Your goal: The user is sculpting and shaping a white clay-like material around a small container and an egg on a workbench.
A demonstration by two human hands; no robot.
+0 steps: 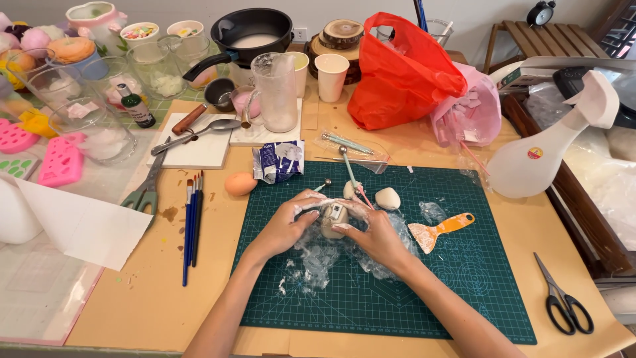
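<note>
Both hands close around one small, pale, egg-shaped clay lump (333, 220). The left hand (285, 227) curls its fingers over the lump's left side, thumb on top. The right hand (377, 237) pinches the lump's right side with its fingertips. So the grip is nearly closed, with the lump caught in the middle between the two hands and its top peeking out.

The lump looks soft, so I think a gentle, even squeeze from both sides is best. Press too hard and it may squash out of shape. Slow fingers should also keep the sticky white bits from spreading.

Under the lump lies crinkly clear plastic wrap (318, 258), dusted white. The wrap sits on a dark green cutting mat with grid lines (411, 298), and the mat lies on the tan worktop (132, 292).

Just behind the lump is another small white clay ball (387, 198). To the right of the lump lies an orange plastic scraper (439, 230). Behind and to the left of the lump rests a tan egg (240, 183). Further left of the lump lie thin blue paintbrushes (192, 225). Far right of the lump are black scissors (563, 301).
</note>
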